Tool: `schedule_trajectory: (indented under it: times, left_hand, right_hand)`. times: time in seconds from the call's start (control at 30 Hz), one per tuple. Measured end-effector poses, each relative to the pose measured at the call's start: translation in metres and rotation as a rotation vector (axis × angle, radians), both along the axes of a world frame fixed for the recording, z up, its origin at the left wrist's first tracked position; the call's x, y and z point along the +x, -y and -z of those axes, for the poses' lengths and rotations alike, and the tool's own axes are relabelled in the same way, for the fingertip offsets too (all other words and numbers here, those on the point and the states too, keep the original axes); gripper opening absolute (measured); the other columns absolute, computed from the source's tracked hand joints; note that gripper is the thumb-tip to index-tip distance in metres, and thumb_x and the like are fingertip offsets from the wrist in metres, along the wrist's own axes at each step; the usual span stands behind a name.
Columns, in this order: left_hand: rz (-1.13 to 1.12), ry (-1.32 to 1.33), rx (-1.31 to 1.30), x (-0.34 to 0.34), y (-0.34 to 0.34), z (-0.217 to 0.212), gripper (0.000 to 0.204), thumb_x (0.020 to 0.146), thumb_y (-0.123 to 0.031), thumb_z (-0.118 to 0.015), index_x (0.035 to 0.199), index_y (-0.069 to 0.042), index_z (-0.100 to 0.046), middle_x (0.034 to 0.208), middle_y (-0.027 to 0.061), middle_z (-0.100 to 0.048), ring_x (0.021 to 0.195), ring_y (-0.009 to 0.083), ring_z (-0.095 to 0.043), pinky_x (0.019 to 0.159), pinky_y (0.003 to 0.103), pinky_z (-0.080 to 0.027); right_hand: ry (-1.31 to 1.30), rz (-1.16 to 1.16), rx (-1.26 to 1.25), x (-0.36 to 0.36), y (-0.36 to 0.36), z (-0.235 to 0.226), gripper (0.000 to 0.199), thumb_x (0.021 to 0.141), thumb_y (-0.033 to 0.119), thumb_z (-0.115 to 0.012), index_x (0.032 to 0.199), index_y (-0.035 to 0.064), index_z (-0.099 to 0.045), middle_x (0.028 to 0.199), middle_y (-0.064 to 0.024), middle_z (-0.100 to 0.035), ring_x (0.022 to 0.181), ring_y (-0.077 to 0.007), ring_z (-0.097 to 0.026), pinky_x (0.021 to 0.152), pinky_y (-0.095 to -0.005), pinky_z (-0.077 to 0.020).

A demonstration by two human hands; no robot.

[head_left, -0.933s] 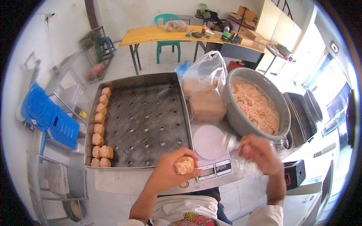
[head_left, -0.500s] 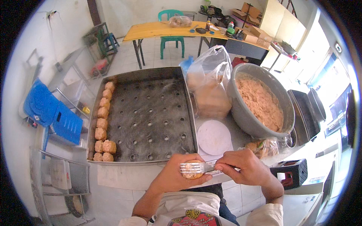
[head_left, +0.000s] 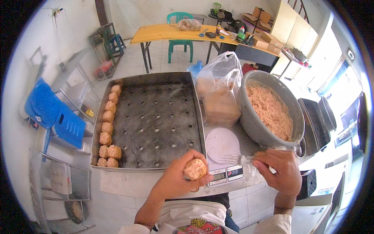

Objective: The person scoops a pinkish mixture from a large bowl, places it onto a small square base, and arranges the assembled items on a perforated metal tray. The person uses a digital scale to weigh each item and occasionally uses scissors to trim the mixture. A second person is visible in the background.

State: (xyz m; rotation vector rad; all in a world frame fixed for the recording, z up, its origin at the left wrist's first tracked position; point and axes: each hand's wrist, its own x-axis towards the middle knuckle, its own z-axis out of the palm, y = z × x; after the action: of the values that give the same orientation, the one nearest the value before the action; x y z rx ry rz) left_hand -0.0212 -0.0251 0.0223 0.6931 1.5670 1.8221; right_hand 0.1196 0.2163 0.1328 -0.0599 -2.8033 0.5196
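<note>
A stuffed tofu piece [head_left: 195,169], brown at the side with pinkish paste showing on top, rests in the curled fingers of my left hand [head_left: 175,177]. My right hand [head_left: 282,171] pinches the handle of a metal fork [head_left: 231,158], its tines pointing left over the kitchen scale [head_left: 223,146]. The fork and the piece are apart. Left of the scale lies a large dark metal tray [head_left: 156,117] with rows of small holes. Several similar stuffed pieces [head_left: 108,116] line its left side. A grey tub [head_left: 246,121] of pink paste [head_left: 269,109] stands at the right.
Between tray and tub sits a clear plastic bag [head_left: 220,80] with tan blocks inside. A dark pan [head_left: 313,121] is beyond the tub on the right. Farther back are a yellow table [head_left: 163,34] and a green chair [head_left: 180,46]. Blue bins [head_left: 58,113] stand at the left.
The fork has come off the stuffed tofu piece and moved right with my right hand. My left hand has tilted the piece so its paste side shows.
</note>
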Motion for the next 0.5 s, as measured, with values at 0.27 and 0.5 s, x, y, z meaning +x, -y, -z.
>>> schedule_trajectory:
  times: [0.27, 0.5]
  left_hand:
    - [0.069, -0.270, -0.123, 0.004, -0.008, -0.002, 0.035, 0.081, -0.014, -0.094, 0.103, -0.007, -0.067, 0.089, -0.0007, -0.071, 0.079, 0.0082, -0.064, 0.071, 0.026, -0.054]
    - [-0.097, -0.225, -0.121, 0.000, 0.012, 0.011, 0.032, 0.084, -0.012, -0.090, 0.107, -0.006, -0.067, 0.090, 0.0035, -0.075, 0.082, 0.0090, -0.068, 0.075, 0.028, -0.056]
  right_hand:
    - [0.255, -0.224, 0.188, -0.019, 0.026, -0.025, 0.015, 0.092, 0.017, -0.076, 0.082, 0.0054, -0.077, 0.073, -0.0063, -0.070, 0.065, -0.0253, -0.069, 0.060, -0.0396, -0.0505]
    - [0.277, 0.620, 0.664, -0.074, -0.120, -0.046, 0.017, 0.095, 0.024, -0.069, 0.092, 0.0125, -0.081, 0.088, -0.0139, -0.078, 0.086, -0.0312, -0.078, 0.078, -0.0460, -0.0623]
